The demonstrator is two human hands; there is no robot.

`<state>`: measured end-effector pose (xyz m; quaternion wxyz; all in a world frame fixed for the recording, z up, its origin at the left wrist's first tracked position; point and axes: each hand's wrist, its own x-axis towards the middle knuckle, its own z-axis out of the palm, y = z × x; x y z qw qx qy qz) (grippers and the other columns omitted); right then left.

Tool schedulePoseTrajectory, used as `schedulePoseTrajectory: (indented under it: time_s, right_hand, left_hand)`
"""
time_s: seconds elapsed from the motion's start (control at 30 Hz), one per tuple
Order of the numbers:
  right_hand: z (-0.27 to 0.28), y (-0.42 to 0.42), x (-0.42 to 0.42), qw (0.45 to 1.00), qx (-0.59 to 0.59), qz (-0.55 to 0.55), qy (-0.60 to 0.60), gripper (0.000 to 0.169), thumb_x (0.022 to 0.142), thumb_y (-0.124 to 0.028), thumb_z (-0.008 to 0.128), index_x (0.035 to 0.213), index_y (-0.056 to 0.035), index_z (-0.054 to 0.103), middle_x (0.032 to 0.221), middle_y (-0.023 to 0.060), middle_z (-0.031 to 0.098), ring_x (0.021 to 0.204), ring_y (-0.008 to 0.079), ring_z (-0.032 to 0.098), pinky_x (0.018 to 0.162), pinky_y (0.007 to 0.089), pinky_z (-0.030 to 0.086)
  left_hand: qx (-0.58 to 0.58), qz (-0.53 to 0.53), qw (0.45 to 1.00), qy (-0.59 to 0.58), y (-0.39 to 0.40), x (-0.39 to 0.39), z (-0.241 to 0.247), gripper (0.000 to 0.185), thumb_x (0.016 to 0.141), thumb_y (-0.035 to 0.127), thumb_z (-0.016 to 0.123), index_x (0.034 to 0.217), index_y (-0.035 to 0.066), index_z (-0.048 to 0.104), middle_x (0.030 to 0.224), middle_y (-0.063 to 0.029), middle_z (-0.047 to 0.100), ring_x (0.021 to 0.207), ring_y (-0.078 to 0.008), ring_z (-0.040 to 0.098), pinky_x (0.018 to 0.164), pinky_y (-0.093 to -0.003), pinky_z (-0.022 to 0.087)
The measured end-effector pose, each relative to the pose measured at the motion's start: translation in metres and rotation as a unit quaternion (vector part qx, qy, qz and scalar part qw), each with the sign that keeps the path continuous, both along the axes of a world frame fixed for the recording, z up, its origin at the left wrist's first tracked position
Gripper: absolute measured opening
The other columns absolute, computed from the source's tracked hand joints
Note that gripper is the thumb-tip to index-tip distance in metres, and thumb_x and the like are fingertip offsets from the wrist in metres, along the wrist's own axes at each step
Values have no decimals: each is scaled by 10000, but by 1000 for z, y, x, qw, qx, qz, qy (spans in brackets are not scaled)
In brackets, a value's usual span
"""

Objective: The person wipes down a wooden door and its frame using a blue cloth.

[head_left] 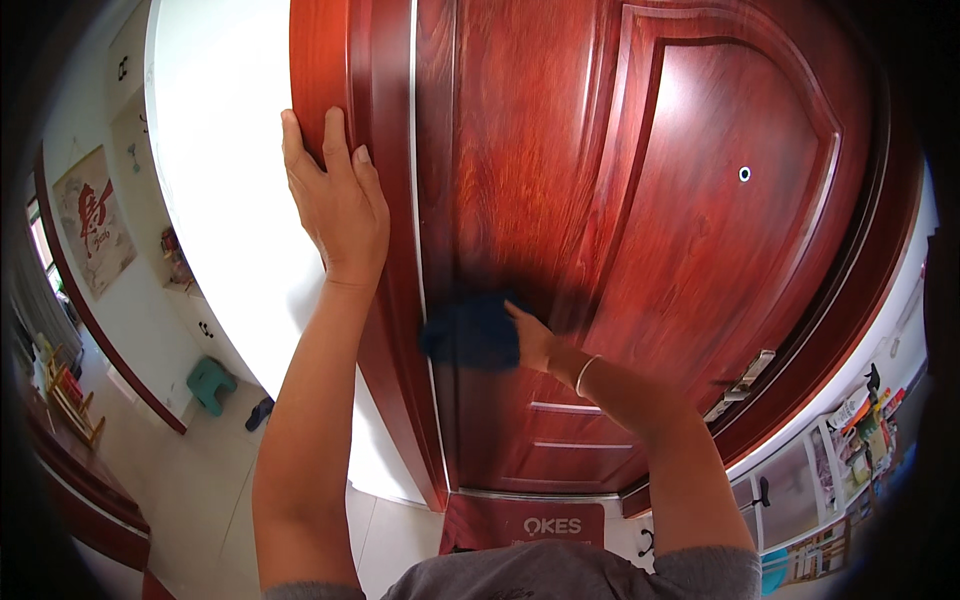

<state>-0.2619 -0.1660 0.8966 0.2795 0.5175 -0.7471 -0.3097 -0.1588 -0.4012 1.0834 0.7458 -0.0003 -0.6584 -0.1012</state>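
A dark red wood-grain door (540,165) with raised panels fills the middle, and it has a peephole (744,174) and a metal handle (739,386) at its right side. My left hand (337,202) rests spread on the reddish door frame (319,52), fingers apart and holding nothing. Lower and to the right, my right hand (534,337), with a bangle at the wrist, holds a dark blue cloth (476,334) against the door's left part, beside the frame. The cloth is blurred, and most of the right hand's fingers are hidden by it.
A red doormat (487,517) lies at the door's foot. On the left stand a green plastic stool (211,385) and a dark slipper (259,413), with a wall scroll (94,221) above. At the right, a cabinet (795,487) stands near a cluttered shelf.
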Motion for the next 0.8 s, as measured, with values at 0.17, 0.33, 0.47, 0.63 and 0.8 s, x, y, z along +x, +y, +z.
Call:
schedulePoseTrajectory:
  time_s: [0.17,0.33,0.47,0.63,0.8]
  right_hand:
    - [47,6,6,989,100,-62,-91,338,770,-152,569,1088,-107,674,1079,72,658,1123,242,549,1069,401,357]
    - [207,53,1,942,-282,12,182,385,737,-53,569,1116,-35,634,1150,133,618,1116,338,540,1008,418,401]
    - [274,97,-11,873,-436,-30,216,428,734,-125,626,1159,-75,613,1025,136,630,953,316,561,940,426,405]
    - [158,66,-8,876,-447,53,174,607,773,-51,572,1366,-96,448,1269,231,503,1159,375,499,1039,488,348]
    - [-10,109,14,904,-383,10,-191,394,785,-102,576,1178,-105,605,1185,102,593,1165,283,518,1032,413,383]
  left_hand:
    - [-3,8,1000,-15,-2,3,-4,405,960,113,469,1357,32,448,1470,-227,245,1309,-389,362,1039,-426,369]
    - [2,14,1000,-13,-7,4,-3,402,965,119,464,1358,34,451,1471,-222,249,1311,-384,361,1054,-420,357]
    - [10,-12,1000,2,1,-2,-1,419,926,84,522,1340,56,470,1460,-237,274,1302,-400,364,1029,-442,371]
    - [-6,3,1000,9,-3,-1,-2,403,946,89,494,1347,53,466,1461,-226,276,1304,-389,370,1032,-430,373]
    - [2,-3,1000,3,3,3,3,394,983,125,438,1368,43,440,1470,-221,260,1333,-371,344,1068,-417,343]
